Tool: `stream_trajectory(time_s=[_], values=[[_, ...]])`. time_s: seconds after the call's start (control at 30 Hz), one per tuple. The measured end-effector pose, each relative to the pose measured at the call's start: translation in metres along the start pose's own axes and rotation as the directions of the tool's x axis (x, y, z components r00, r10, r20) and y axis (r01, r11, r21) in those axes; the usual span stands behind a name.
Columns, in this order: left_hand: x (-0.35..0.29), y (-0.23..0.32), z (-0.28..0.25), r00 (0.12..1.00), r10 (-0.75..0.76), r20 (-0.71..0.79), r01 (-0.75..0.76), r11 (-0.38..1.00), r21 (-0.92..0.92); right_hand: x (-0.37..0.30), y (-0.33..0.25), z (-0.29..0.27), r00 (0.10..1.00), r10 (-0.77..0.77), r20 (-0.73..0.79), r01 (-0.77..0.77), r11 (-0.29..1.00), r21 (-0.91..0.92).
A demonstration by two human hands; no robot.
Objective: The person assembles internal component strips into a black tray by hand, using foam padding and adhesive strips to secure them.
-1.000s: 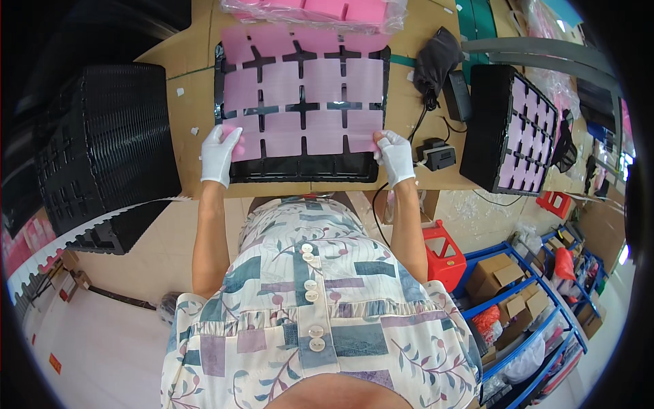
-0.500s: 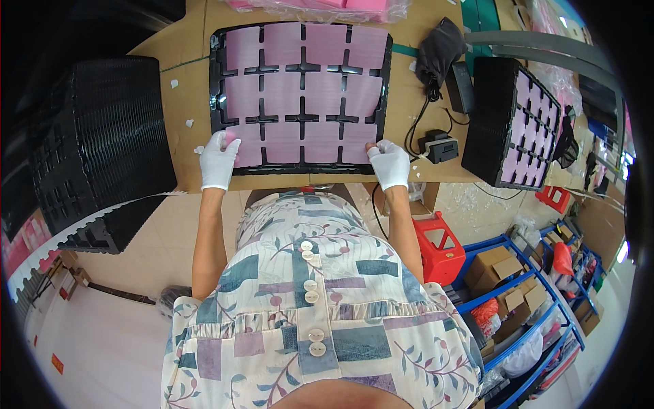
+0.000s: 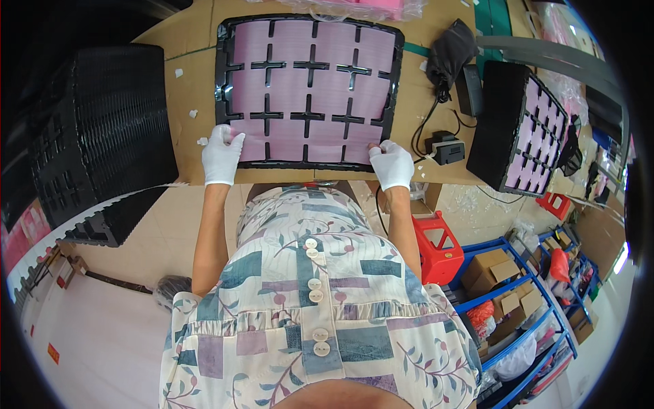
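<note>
A black plastic tray with raised cross-shaped dividers lies before me on the brown tabletop. Over it is a thin pink foam sheet, with the black crosses showing through its cut-outs. My left hand, in a white glove with bare fingertips, pinches the sheet at its near left corner. At the near right corner my right hand, gloved the same way, has thumb and fingers closed on the sheet's edge. The near edge of the sheet looks slightly raised between my hands.
Tall stacks of black trays stand at the left. To the right is another stack topped with pink foam. A black pouch, cables and a small black device lie between. A red stool stands below the table.
The pink sheet has settled flatter into the tray, and the black crosses show more fully through it. My hands keep their hold at the near corners. The whole view has shifted slightly.
</note>
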State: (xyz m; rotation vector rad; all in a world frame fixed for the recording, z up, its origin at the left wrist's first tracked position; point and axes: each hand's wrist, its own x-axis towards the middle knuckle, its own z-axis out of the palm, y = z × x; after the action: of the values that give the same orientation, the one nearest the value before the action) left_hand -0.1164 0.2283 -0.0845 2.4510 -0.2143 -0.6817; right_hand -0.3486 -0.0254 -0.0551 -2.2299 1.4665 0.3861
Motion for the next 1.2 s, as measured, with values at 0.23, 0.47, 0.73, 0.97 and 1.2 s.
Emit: stream_trajectory(time_s=[0.23,0.47,0.73,0.97,1.2], values=[[0.002,-0.005,0.008,0.998,0.008,-0.055,-0.008,1.0,-0.006,0.002,0.003,0.0,1.0,0.002,-0.007,-0.002,1.0,0.026],[-0.002,0.005,0.006,0.997,0.012,-0.08,-0.005,0.996,0.084,0.002,0.002,-0.003,1.0,0.018,0.024,-0.018,0.999,0.028],[0.005,-0.011,0.003,0.999,0.029,-0.032,-0.032,0.996,-0.079,0.003,0.004,0.001,0.999,-0.011,0.043,0.01,1.0,0.02],[0.003,-0.002,0.002,1.0,0.006,-0.012,-0.006,0.998,-0.065,0.002,0.002,-0.001,0.998,0.032,0.058,-0.034,0.999,0.042],[0.006,-0.019,0.011,0.999,0.026,-0.032,-0.027,0.999,-0.024,0.002,0.006,-0.002,0.999,0.014,0.042,-0.015,0.999,0.03]])
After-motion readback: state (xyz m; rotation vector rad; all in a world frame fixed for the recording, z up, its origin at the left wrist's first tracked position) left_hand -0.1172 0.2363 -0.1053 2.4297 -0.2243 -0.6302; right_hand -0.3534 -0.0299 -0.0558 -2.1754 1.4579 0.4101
